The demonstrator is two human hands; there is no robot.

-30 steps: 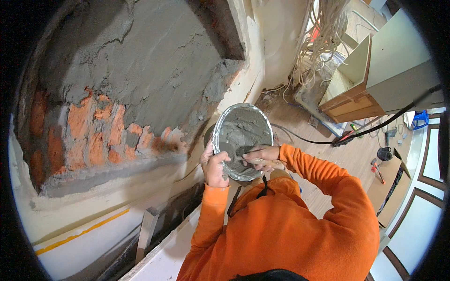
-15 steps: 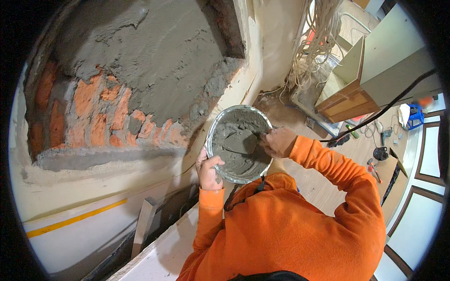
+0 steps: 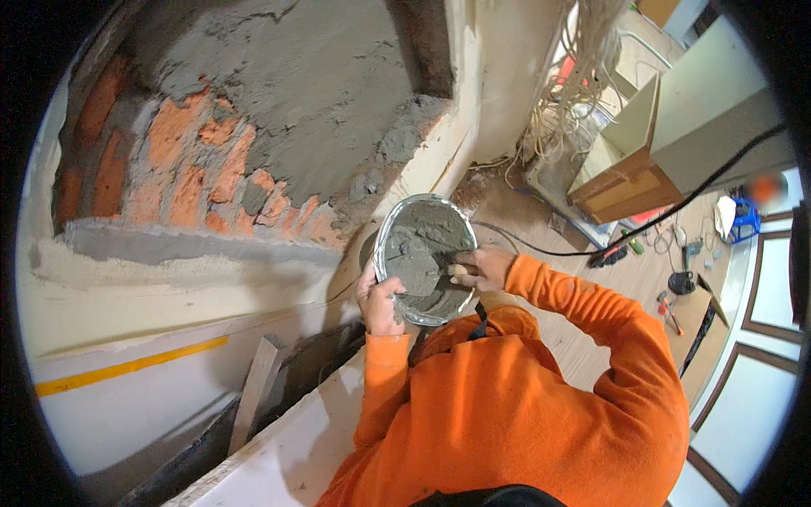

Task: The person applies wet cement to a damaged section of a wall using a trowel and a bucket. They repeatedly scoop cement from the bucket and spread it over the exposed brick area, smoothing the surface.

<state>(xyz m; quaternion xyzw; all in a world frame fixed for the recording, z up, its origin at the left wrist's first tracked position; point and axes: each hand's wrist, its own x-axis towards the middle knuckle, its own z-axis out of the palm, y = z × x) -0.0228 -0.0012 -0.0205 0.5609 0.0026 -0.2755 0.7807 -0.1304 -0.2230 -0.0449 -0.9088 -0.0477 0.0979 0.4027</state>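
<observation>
Gripping the rim of a round metal pan [image 3: 422, 253] full of grey mortar [image 3: 420, 245], the left hand [image 3: 380, 300] holds it tilted up in front of the person's chest. Its fingers [image 3: 390, 291] are curled shut over the lower left edge of the pan, with the thumb side inside the rim and touching the wet mix.

The right hand [image 3: 481, 266] is at the right edge of the pan, its fingers bent closed around the handle of a small tool [image 3: 452, 269], probably a trowel; the blade goes from the fingertips into the mortar and I cannot tell its shape. Both sleeves are orange.

Beyond the left fingers, just above the pan, is a wall opening [image 3: 253, 127] where orange bricks [image 3: 194, 169] show under a rough coat of grey plaster. Below that hand a white board [image 3: 279, 448] and a wooden strip [image 3: 253, 397] lean near a dark gap. Far past the right fingers, on the wooden floor, lie a black cable [image 3: 591, 249], some hand tools [image 3: 667, 308] and a pale cabinet [image 3: 667, 144].
</observation>
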